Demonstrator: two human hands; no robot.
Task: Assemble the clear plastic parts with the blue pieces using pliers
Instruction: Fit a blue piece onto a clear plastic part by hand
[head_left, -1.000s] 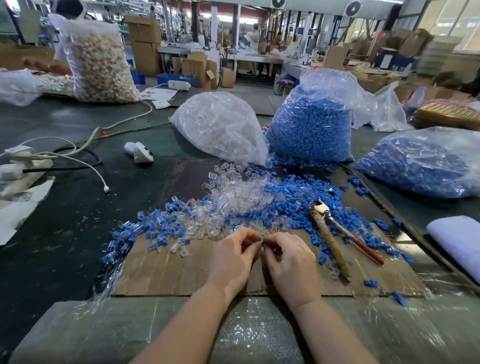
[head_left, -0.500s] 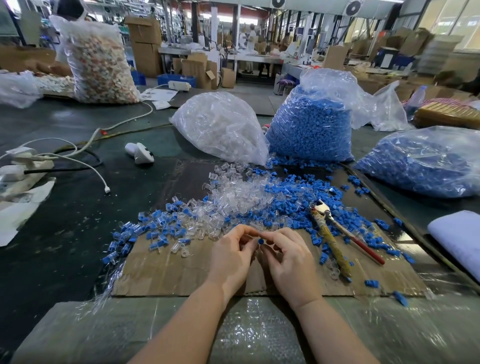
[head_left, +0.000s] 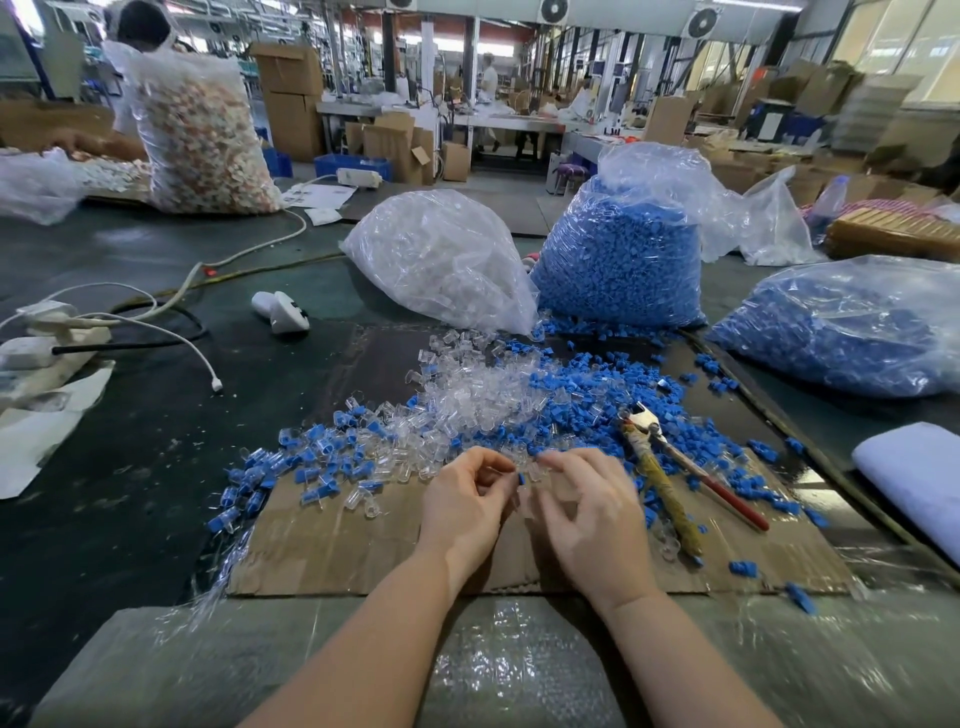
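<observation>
- Cardboard sheet (head_left: 332, 540) on the tabletop carries everything.
- Loose pile of clear parts (head_left: 483, 395) and blue pieces (head_left: 582, 400) lies at its far side.
- Pliers (head_left: 670, 478) rest idle on its right part (untouched).
- Left hand (head_left: 462, 509) and right hand (head_left: 592, 514), above its near middle, pinch one blue piece (head_left: 521, 478) and one clear part (head_left: 535, 470) together: hand-fitting step, I judge; pliers come next.

- loose pieces (head_left: 587, 400): bright blue, mixed w/ clear parts (head_left: 483, 395)
- pliers (head_left: 670, 467): one handle red, other wrapped in yellow-brown tape
- cardboard (head_left: 332, 540): plain brown
- table (head_left: 130, 467): dark green-grey
- big bag (head_left: 618, 260): clear film, blue contents
- cloth (head_left: 919, 473): pale lavender-white
- cable (head_left: 171, 332): white
</observation>
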